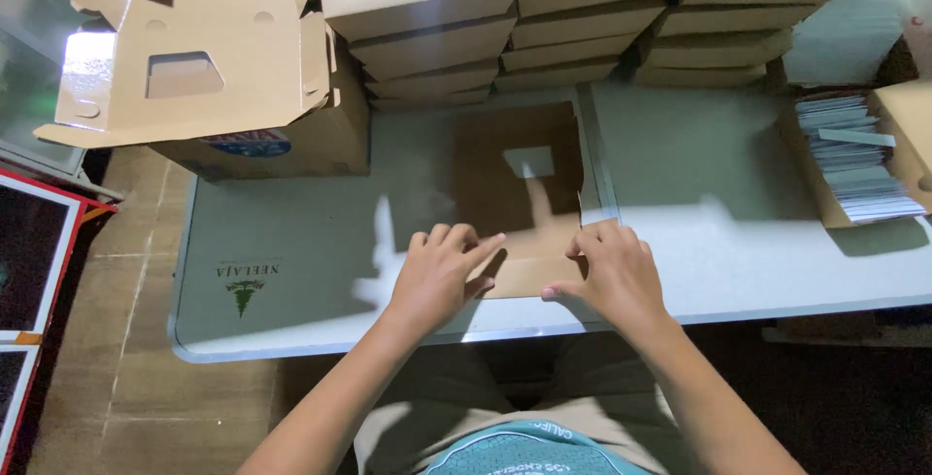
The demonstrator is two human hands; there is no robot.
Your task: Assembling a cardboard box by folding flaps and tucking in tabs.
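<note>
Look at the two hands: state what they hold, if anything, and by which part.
Both hands, left and right, press a flat cardboard blank on the table at its near edge flap; the fingers rest on it rather than lift it.

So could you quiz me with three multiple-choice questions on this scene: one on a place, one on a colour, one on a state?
1. Where does the flat cardboard sheet lie?
A. on the table, in front of the person
B. on the floor
C. on top of the box stacks

2. What colour are the stacked boxes at the back?
A. white
B. brown
C. blue

3. How do the hands stand?
A. both raised off the table
B. one holds a card
C. both press on the sheet's near edge

Answers:
1 A: the sheet rests on the table.
2 B: all are plain brown cardboard.
3 C: left hand and right hand both touch the sheet's near flap.
</note>
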